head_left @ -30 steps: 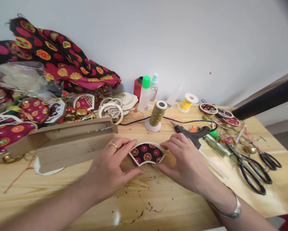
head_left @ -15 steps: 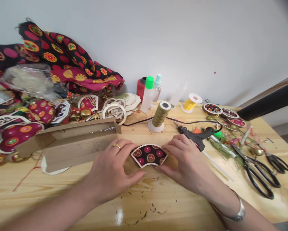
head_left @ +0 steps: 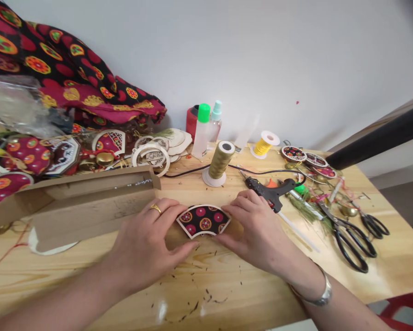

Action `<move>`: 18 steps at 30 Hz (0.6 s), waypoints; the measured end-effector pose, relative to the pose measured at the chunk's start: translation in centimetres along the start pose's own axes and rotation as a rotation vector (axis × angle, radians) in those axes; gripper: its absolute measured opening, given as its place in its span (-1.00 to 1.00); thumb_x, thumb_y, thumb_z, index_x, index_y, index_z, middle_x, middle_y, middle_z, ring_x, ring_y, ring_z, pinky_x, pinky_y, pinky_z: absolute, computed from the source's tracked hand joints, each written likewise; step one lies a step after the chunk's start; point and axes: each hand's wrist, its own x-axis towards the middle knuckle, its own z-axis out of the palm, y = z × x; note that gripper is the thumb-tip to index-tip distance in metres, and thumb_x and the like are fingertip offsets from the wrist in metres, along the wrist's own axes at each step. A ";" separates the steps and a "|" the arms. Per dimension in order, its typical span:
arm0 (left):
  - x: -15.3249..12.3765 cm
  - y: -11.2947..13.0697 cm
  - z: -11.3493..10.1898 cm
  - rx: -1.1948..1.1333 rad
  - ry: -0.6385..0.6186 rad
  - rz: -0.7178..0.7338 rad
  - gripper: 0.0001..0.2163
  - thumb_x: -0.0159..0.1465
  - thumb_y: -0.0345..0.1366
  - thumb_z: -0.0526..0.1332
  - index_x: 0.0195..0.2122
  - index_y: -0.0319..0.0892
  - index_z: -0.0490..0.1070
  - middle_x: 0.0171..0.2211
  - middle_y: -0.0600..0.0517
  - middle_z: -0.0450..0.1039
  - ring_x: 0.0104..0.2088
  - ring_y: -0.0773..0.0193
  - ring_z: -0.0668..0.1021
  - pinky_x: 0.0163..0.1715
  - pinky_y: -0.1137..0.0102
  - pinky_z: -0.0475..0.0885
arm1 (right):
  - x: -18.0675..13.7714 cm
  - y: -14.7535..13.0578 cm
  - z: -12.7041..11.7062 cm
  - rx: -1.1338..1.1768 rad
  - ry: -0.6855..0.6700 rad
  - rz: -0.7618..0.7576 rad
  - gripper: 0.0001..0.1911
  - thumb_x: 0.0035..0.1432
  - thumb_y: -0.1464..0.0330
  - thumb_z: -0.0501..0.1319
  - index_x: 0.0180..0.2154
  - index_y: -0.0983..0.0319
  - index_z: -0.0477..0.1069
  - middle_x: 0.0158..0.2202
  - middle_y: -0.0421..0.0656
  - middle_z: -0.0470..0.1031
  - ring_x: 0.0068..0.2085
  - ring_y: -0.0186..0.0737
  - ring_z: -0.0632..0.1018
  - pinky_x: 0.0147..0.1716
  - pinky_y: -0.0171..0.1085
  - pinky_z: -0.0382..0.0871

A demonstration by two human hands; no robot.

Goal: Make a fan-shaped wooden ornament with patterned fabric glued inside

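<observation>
A fan-shaped wooden piece covered in black cloth with red and orange dots [head_left: 204, 219] lies on the wooden table [head_left: 247, 285]. My left hand [head_left: 147, 241] pinches its left end, a gold ring on one finger. My right hand [head_left: 252, 227] pinches its right end, a silver bangle on that wrist. Both hands press the piece down onto a brown card scrap beneath it.
A flattened cardboard box [head_left: 85, 202] lies left of my hands. Behind stand a gold thread cone [head_left: 220, 162], a yellow spool [head_left: 264, 145], bottles [head_left: 202, 131] and a black glue gun [head_left: 270, 191]. Scissors [head_left: 351, 239] lie right. Patterned cloth [head_left: 65, 87] and finished ornaments pile up at the left.
My hands keep the same hold on the fan piece. The camera has shifted, so everything sits a little further left and lower than half a second ago.
</observation>
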 end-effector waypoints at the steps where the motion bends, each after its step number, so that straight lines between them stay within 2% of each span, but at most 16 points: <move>1: 0.0 0.0 0.0 0.000 -0.001 -0.004 -0.57 0.13 -0.12 0.29 -0.02 -0.16 0.29 -0.10 -0.09 0.46 -0.14 0.04 0.53 -0.23 0.20 0.46 | 0.0 0.0 0.0 0.000 -0.002 0.001 -0.66 0.10 0.12 0.28 -0.22 0.25 0.53 -0.34 -0.05 0.48 -0.17 -0.01 0.37 -0.15 -0.05 0.29; 11: 0.2 0.1 -0.1 0.038 0.028 -0.007 -0.56 0.13 -0.11 0.27 0.00 -0.16 0.30 -0.09 -0.13 0.47 -0.15 0.00 0.55 -0.29 0.20 0.48 | 0.0 -0.1 0.2 0.018 0.004 -0.007 -0.67 0.10 0.12 0.28 -0.23 0.25 0.54 -0.35 -0.05 0.47 -0.19 -0.02 0.38 -0.17 -0.06 0.29; 18: 0.2 0.0 0.0 0.023 0.009 0.003 -0.56 0.12 -0.11 0.30 -0.02 -0.18 0.32 -0.10 -0.14 0.48 -0.14 -0.02 0.54 -0.23 0.13 0.49 | 0.0 -0.3 0.0 0.026 -0.012 0.006 -0.68 0.09 0.14 0.30 -0.23 0.23 0.54 -0.34 -0.04 0.47 -0.17 0.00 0.37 -0.17 -0.06 0.30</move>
